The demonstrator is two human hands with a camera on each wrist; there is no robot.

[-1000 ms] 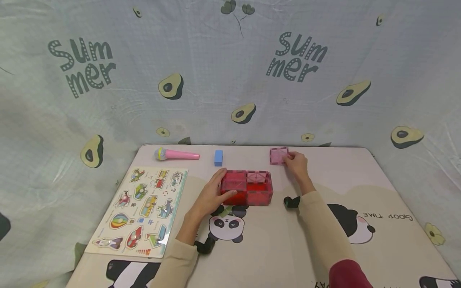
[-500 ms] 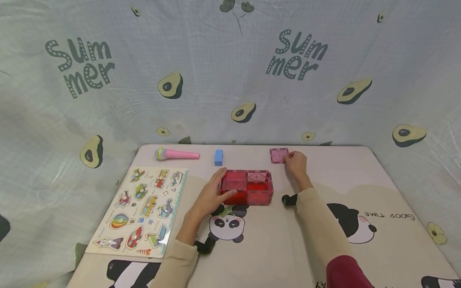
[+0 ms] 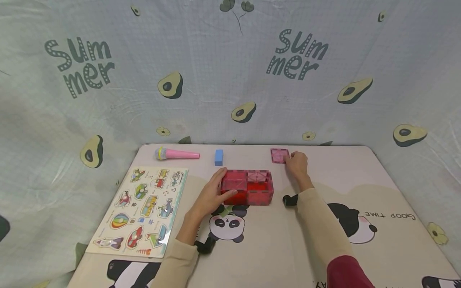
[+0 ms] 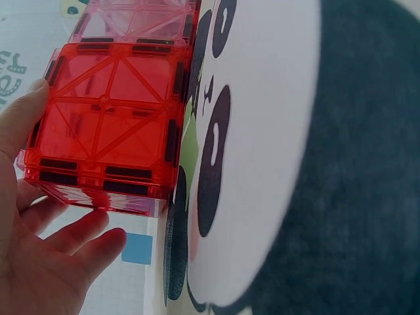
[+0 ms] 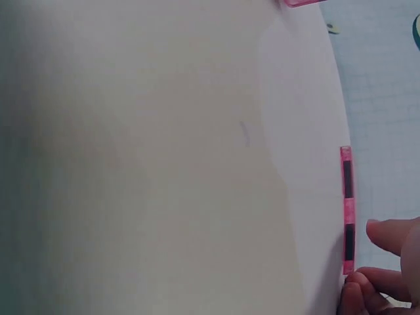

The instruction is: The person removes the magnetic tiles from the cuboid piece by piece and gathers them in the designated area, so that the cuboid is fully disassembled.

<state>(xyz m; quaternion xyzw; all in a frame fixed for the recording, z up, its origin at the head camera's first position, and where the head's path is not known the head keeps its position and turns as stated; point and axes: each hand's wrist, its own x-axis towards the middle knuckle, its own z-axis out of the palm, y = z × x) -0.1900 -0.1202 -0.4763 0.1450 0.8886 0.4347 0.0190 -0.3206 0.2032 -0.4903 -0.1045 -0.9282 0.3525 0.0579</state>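
Observation:
My left hand (image 3: 210, 195) holds the left end of a box (image 3: 260, 198) built of clear red and pink magnetic tiles. The thumb (image 4: 25, 118) lies along one side and the fingers reach round the other; one red face (image 4: 105, 108) shows large in the left wrist view. At the back right of the table my right hand (image 3: 298, 165) holds a square pink magnetic tile (image 3: 279, 155) by its right edge. In the right wrist view this tile (image 5: 348, 210) appears edge-on, low at the table surface, with curled fingertips at its end and another finger raised apart.
A blue block (image 3: 219, 157) stands behind the box, with a pink toy microphone (image 3: 180, 154) farther left. On the table's left lies a picture puzzle board (image 3: 138, 212). A patterned cloth (image 3: 209, 52) hangs just behind the table's back edge.
One second ago the pink tile looked slightly tilted up; now it appears flatter and lower. My right hand has shifted barely. The left hand and the box stay put.

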